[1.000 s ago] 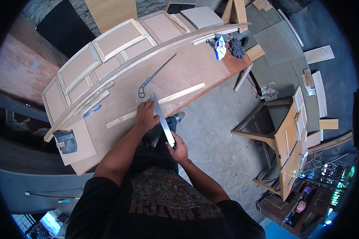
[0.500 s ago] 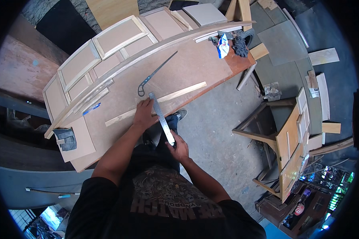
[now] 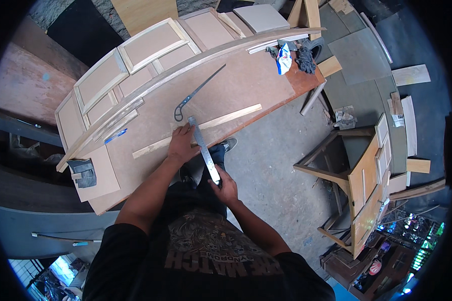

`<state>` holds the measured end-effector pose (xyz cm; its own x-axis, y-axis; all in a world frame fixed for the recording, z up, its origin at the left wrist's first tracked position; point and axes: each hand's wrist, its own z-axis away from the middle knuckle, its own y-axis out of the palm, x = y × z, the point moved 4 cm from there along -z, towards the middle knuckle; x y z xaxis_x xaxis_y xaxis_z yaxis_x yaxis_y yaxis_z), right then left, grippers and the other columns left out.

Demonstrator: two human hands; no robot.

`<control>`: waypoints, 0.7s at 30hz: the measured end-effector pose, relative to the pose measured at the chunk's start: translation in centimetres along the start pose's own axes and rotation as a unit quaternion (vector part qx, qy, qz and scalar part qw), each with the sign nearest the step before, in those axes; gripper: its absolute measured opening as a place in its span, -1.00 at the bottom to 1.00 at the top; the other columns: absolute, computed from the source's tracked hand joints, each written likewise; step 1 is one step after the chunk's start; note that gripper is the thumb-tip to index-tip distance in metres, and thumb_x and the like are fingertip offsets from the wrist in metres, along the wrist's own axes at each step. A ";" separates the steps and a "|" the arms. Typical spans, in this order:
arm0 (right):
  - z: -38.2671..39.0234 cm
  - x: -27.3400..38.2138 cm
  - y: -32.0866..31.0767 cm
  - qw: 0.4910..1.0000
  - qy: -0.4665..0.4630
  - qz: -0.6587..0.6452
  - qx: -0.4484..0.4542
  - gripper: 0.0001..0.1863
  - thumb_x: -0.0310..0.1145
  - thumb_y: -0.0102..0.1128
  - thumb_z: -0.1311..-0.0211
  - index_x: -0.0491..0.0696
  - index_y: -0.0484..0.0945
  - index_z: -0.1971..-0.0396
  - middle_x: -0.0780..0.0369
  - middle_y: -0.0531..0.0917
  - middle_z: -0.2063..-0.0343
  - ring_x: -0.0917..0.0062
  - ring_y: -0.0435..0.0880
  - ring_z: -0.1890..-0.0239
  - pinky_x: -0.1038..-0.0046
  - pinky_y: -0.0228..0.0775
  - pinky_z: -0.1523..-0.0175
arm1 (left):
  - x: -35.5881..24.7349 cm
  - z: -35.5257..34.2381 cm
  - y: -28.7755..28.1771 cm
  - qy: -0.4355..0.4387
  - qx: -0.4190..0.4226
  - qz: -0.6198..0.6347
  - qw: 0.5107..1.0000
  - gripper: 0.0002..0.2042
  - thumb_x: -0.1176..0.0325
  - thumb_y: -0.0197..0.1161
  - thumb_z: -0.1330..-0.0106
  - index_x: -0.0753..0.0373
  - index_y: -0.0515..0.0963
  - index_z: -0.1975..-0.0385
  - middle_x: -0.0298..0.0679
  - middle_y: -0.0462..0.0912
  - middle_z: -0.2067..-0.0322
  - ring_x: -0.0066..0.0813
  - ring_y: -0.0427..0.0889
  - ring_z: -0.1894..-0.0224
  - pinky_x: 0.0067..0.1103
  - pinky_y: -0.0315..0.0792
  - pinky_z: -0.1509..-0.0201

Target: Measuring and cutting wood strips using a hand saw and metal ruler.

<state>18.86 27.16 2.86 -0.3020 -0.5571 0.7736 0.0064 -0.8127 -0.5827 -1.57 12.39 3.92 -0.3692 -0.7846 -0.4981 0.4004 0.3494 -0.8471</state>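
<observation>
A long silver metal bar [image 3: 202, 145] lies crosswise over a pale wood strip [image 3: 238, 112] at the near edge of the workbench [image 3: 256, 88], its lower end sticking out past the edge. My left hand [image 3: 182, 143] grips the bar near its upper end, fingers bent over it and against the strip. My right hand [image 3: 225, 184] is closed round the lower end, off the bench. Just beyond the bar lies a handsaw [image 3: 188, 100] with a narrow blade and open handle. A blue pen-like item [image 3: 115, 136] lies to the left.
Framed panels [image 3: 148, 45] and long battens line the bench's back. Cloths and a white-blue bag [image 3: 285, 59] sit at its right end, a board with dark sheets [image 3: 83, 173] at its left. An angled wooden stand [image 3: 364, 185] with panels stands at right on the concrete floor.
The view has shifted slightly, moving the bench's far side a little up and right in the picture. Both hands stay on the metal bar, with hardly any visible movement.
</observation>
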 end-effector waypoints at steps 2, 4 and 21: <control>-0.1 0.1 -0.2 1.000 -0.009 0.004 -0.005 -0.26 -0.15 0.39 -0.27 -0.09 0.36 -0.39 -0.01 0.54 -0.28 0.08 0.58 -0.26 0.21 0.45 -0.31 | -0.1 -0.1 0.0 -0.002 0.009 -0.003 1.000 -0.08 0.08 0.59 0.02 0.27 0.36 -0.40 -0.01 0.31 -0.43 0.08 0.26 -0.44 -0.25 0.14 -0.56; -0.1 -0.1 -0.2 1.000 0.004 0.001 0.006 -0.27 -0.15 0.39 -0.27 -0.08 0.36 -0.38 0.00 0.55 -0.28 0.07 0.58 -0.26 0.20 0.45 -0.31 | -0.2 -0.1 0.0 -0.008 0.007 -0.008 1.000 -0.08 0.08 0.59 0.02 0.26 0.36 -0.40 -0.01 0.31 -0.43 0.08 0.26 -0.44 -0.25 0.14 -0.56; -2.5 7.3 -9.1 0.960 -0.102 -0.134 -0.222 -0.64 -0.36 0.37 -0.28 -0.15 0.67 -0.05 0.18 0.53 0.47 0.39 0.52 0.45 0.42 0.36 0.31 | -1.0 0.0 -0.5 -0.016 0.034 -0.056 0.998 -0.10 0.08 0.56 0.01 0.23 0.36 -0.39 -0.07 0.31 -0.38 -0.01 0.28 -0.41 -0.18 0.17 -0.52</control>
<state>14.21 30.89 13.20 -0.0421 -0.3978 0.9165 -0.4661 -0.8035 -0.3702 -1.41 13.03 4.84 -0.3889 -0.8330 -0.3936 0.4149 0.2231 -0.8821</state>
